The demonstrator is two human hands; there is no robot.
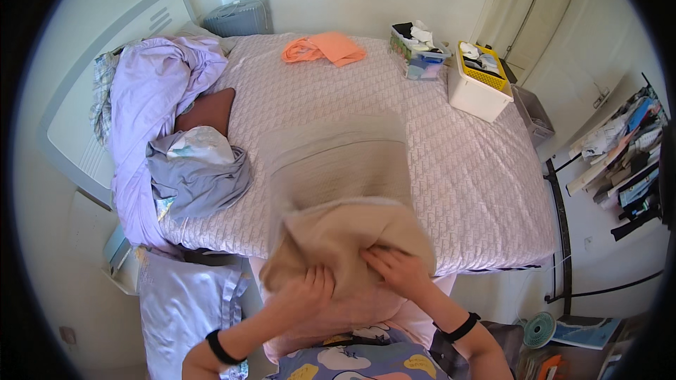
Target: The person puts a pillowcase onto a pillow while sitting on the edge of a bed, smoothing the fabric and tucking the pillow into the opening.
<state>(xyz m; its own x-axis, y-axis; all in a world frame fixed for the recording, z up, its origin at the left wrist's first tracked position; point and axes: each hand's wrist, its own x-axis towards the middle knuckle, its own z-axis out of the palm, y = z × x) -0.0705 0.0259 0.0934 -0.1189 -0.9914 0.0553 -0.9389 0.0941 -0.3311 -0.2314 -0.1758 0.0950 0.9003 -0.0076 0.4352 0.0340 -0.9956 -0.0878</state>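
Note:
A beige cloth [343, 174], blurred by motion, stretches from the middle of the bed towards my body. Its near part is bunched and folded over, hanging past the bed's front edge. My left hand [311, 287] grips this near part with curled fingers. To its right, my right hand [396, 269] pinches the same cloth, its fingertips partly sunk in a fold. Under the far part of the cloth lies a pale pink patterned bedsheet [475, 184].
Left on the bed are a lilac sheet [142, 100], a brown cushion [211, 111] and a grey garment [203, 179]. Folded orange cloth [332, 47] lies at the back. A clear bin [422, 60] and a white bin [478, 95] hold clothes. A clothes rack [560, 232] stands right.

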